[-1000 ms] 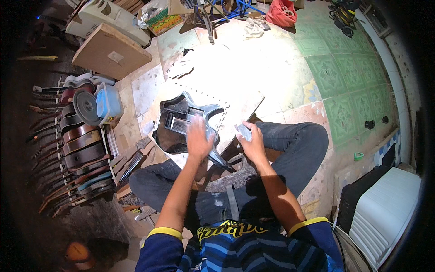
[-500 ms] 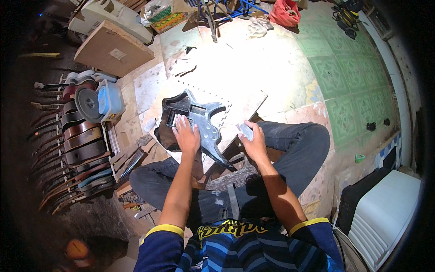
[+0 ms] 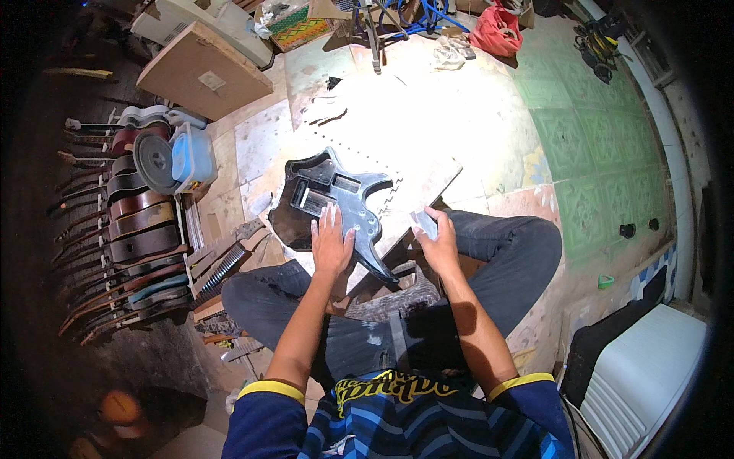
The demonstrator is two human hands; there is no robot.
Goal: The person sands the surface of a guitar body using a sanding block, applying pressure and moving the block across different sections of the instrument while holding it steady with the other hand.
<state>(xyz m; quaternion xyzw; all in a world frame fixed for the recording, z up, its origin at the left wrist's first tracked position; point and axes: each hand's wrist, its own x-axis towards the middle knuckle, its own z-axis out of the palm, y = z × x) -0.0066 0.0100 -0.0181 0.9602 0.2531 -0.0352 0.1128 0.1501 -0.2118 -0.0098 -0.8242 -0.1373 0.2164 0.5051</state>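
tiled floor | black guitar body, hollowed, perhaps dusty | left fingers spread; right fingers pinching grey pad

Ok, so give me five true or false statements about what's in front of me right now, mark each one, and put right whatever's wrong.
1. The left hand lies on the dark guitar body. True.
2. The right hand is empty. False: it holds a small grey piece between thumb and fingers.
3. The row of guitars stands on the person's right. False: it is on the left.
4. A red bag lies on the far side of the floor, beyond the guitar body. True.
5. The patterned tiles at the right are bright orange. False: they are green.
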